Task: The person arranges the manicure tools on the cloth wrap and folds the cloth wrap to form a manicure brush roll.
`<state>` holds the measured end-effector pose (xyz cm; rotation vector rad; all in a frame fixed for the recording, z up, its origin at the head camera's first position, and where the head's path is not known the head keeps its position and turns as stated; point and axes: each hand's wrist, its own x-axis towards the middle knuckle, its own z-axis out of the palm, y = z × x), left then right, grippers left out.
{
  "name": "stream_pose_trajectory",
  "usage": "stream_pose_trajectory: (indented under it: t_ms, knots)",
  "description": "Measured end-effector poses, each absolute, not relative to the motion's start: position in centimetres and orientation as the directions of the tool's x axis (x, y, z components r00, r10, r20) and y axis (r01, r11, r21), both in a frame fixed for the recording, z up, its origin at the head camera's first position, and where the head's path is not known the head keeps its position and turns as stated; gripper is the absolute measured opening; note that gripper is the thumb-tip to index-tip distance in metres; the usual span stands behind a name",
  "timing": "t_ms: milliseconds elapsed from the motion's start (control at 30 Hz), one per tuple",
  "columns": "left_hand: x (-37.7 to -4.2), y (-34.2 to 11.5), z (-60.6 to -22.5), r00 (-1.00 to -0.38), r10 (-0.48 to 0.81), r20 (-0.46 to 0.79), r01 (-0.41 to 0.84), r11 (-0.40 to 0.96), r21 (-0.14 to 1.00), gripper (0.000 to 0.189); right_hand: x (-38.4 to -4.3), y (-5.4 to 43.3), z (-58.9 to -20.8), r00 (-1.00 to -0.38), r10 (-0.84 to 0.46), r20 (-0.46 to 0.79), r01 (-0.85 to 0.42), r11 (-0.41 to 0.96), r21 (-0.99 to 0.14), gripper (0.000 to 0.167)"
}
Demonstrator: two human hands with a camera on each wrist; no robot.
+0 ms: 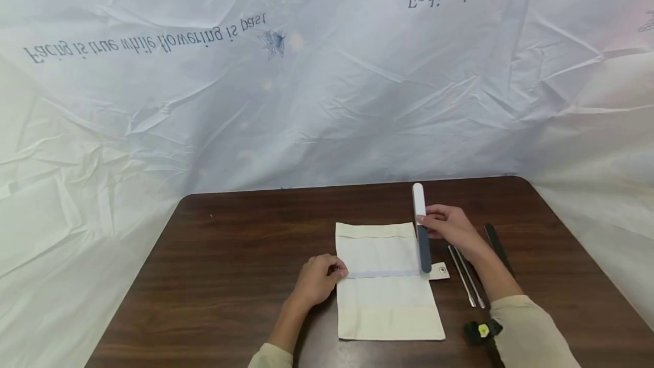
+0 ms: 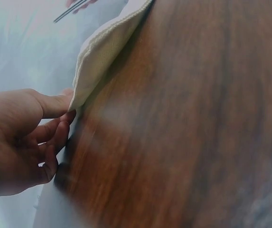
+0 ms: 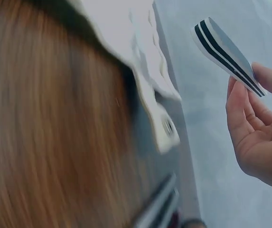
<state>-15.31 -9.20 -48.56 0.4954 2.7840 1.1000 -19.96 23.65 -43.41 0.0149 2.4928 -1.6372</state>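
My right hand pinches a long nail buffer between thumb and fingers, above the right edge of a cream cloth pouch. The buffer is white at its far end and dark grey at its near end; its layered black-and-white side shows in the right wrist view. The pouch lies unfolded on the table, and a tab with a metal snap sticks out on its right. At the pouch's left edge, my left hand pinches the fabric, with the thumb over the lifted edge in the left wrist view.
Two slim metal tools lie side by side right of the pouch. Beyond them is a dark, flat file, partly hidden by my right forearm. The brown wooden table is surrounded by white sheeting.
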Motion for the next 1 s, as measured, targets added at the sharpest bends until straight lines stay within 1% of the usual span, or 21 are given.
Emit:
stream_pose_trajectory:
  t_ms: [200,367,500,767,1000]
  knots:
    - [-15.2,-9.3,-48.7,-0.940,0.341,0.028,0.267,0.680,0.682,0.007,-20.5,21.2,-44.4,-0.983,-0.116,-0.142,0.100,0.307,-0.946,0.048]
    - [-15.0,-9.4,-48.7,-0.942,0.332,0.039,0.267,0.679,0.684,0.008,-20.7,19.1,-45.1,-0.979,-0.135,-0.152,0.114,0.256,-0.960,0.048]
    - [-15.0,-9.4,-48.8,-0.946,0.321,0.049,0.266,0.679,0.684,0.009,-21.0,17.5,-45.5,-0.982,-0.115,-0.151,0.122,0.230,-0.966,0.047]
    - [-15.2,-9.2,-48.7,-0.948,0.314,0.054,0.268,0.693,0.669,0.010,-22.4,14.0,-46.8,-0.985,-0.061,-0.164,0.156,0.113,-0.981,0.040]
    - [-15.3,-9.0,-48.7,-0.952,0.303,0.045,0.252,0.689,0.680,0.010,-22.7,12.0,-47.7,-0.975,-0.119,-0.187,0.183,0.042,-0.982,0.035]
